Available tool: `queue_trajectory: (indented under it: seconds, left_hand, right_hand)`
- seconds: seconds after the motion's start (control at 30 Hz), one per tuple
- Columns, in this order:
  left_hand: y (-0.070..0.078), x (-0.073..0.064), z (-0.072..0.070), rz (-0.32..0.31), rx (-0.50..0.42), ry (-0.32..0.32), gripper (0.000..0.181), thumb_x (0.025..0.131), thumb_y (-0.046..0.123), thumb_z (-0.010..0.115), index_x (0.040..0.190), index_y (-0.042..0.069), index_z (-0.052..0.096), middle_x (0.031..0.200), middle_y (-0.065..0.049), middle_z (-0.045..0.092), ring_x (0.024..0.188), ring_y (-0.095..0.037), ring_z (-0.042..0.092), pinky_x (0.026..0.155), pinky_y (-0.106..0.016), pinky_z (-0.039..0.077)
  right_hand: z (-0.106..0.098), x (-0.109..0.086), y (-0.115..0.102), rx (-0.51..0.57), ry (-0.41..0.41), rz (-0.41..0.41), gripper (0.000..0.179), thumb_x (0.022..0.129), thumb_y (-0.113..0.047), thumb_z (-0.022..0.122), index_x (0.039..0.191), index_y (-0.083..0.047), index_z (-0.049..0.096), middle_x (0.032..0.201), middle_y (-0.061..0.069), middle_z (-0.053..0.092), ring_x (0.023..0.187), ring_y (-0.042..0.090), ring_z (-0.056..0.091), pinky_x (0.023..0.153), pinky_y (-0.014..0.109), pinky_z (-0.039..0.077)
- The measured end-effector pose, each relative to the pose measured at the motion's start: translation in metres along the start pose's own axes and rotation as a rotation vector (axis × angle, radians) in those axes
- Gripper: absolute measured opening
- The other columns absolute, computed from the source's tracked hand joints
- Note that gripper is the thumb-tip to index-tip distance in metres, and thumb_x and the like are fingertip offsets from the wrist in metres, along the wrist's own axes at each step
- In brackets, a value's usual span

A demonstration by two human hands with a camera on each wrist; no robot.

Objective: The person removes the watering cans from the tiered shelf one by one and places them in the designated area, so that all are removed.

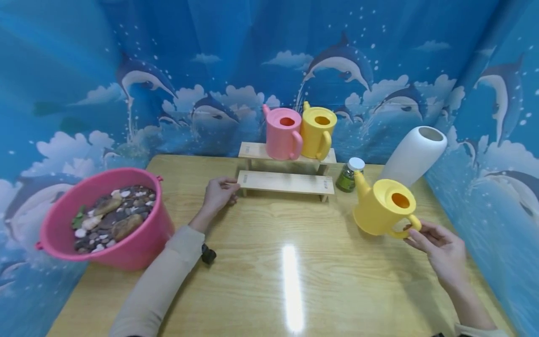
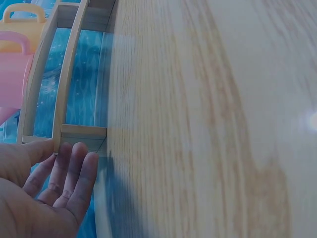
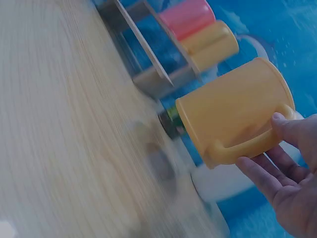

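My right hand (image 1: pixel 442 250) pinches the handle of a yellow watering can (image 1: pixel 381 208), its spout pointing away to the left. In the right wrist view, this can (image 3: pixel 237 109) hangs above the table with thumb and fingers at its handle. My left hand (image 1: pixel 219 194) pinches the left end of the lower step of a small two-tier wooden stand (image 1: pixel 286 181). The left wrist view shows the thumb (image 2: pixel 37 151) and fingertips meeting at that board's end. On the stand's upper step, a pink watering can (image 1: pixel 281 135) and another yellow one (image 1: pixel 316 138) sit side by side.
At the left stands a pink bucket (image 1: pixel 162 220) holding stones and a bit of green. A small jar with a white lid (image 1: pixel 348 178) is right of the stand, near a tall white vase (image 1: pixel 412 154). Dolphin-print curtains (image 1: pixel 252 56) surround the wooden table (image 1: pixel 252 262).
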State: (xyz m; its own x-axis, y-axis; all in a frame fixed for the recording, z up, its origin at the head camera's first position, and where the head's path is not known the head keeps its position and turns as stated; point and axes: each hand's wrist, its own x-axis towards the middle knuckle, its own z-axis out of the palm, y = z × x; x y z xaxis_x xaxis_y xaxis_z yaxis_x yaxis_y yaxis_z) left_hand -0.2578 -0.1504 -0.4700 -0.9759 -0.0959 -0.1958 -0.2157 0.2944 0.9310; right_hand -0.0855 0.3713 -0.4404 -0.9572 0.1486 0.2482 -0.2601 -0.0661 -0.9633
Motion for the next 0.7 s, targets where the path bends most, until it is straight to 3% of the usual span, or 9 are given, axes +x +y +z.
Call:
queue_trajectory:
  seconds: [0.17, 0.33, 0.6, 0.7]
  left_hand:
    - [-0.001, 0.001, -0.001, -0.008, 0.001, 0.002, 0.031, 0.103, 0.019, 0.07, 0.131, 0.005, 0.069, 0.117, -0.024, 0.075, 0.071, -0.012, 0.071, 0.068, -0.028, 0.067]
    - [-0.002, 0.0, -0.001, 0.003, -0.003, -0.006, 0.031, 0.103, 0.02, 0.07, 0.13, 0.005, 0.07, 0.118, -0.025, 0.075, 0.072, -0.014, 0.072, 0.068, -0.028, 0.067]
    - [-0.003, -0.001, -0.001, 0.014, -0.023, -0.02, 0.031, 0.104, 0.02, 0.069, 0.131, 0.004, 0.07, 0.119, -0.026, 0.075, 0.073, -0.016, 0.073, 0.068, -0.028, 0.067]
    - [-0.003, -0.001, -0.001, 0.012, -0.024, -0.016, 0.031, 0.103, 0.019, 0.07, 0.13, 0.005, 0.07, 0.117, -0.025, 0.075, 0.073, -0.016, 0.073, 0.067, -0.027, 0.067]
  right_hand:
    - [-0.045, 0.006, -0.005, -0.007, 0.156, 0.076, 0.026, 0.096, 0.01, 0.069, 0.119, 0.0, 0.074, 0.101, -0.002, 0.081, 0.089, 0.008, 0.078, 0.072, 0.026, 0.067]
    - [-0.08, 0.005, -0.001, -0.139, 0.348, 0.132, 0.026, 0.095, 0.0, 0.075, 0.118, -0.011, 0.076, 0.1, -0.01, 0.077, 0.085, 0.001, 0.075, 0.07, 0.017, 0.064]
    - [-0.103, -0.005, 0.007, -0.302, 0.599, 0.265, 0.024, 0.098, -0.004, 0.072, 0.115, -0.02, 0.075, 0.093, -0.018, 0.07, 0.081, -0.006, 0.066, 0.064, 0.006, 0.059]
    - [-0.107, -0.008, 0.009, -0.309, 0.663, 0.315, 0.023, 0.099, -0.006, 0.071, 0.112, -0.024, 0.074, 0.091, -0.02, 0.067, 0.08, -0.007, 0.063, 0.061, 0.004, 0.057]
